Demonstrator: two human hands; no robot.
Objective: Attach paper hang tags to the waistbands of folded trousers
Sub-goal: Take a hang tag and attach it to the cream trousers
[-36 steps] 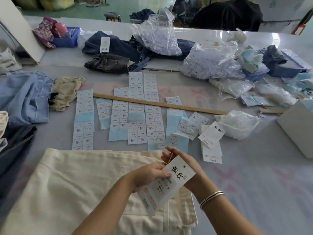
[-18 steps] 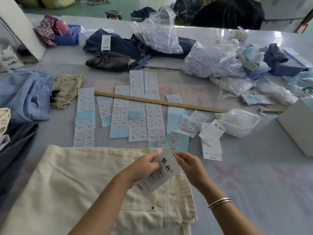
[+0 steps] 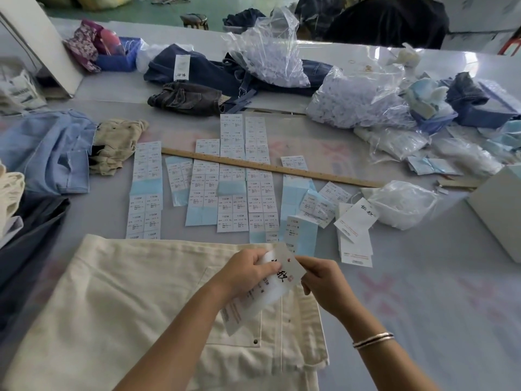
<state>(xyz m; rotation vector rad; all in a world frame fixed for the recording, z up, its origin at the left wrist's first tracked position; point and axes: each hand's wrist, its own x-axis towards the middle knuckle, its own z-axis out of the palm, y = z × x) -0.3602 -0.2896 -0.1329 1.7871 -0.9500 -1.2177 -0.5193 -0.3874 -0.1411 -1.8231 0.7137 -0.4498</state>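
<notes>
Cream folded trousers (image 3: 135, 300) lie flat at the near edge of the table, waistband end to the right. Above that end I hold a white paper hang tag (image 3: 277, 280) with black characters. My left hand (image 3: 244, 273) pinches its upper left side. My right hand (image 3: 324, 283) pinches its right edge, fingers closed on the paper. Lower tags of the same bundle hang below my left hand over the trousers. A small stack of further hang tags (image 3: 355, 232) lies on the table to the right.
Sheets of size stickers (image 3: 234, 176) cover the table middle, crossed by a wooden ruler (image 3: 270, 167). Plastic bags (image 3: 358, 103) and a white box (image 3: 499, 210) sit right. Blue and dark garments (image 3: 48, 153) lie left, with dark jeans (image 3: 203, 77) at the back.
Both hands carried the hang tag up and right, toward the trousers' waistband end. My right hand came out from under the tag and now pinches its right edge.
</notes>
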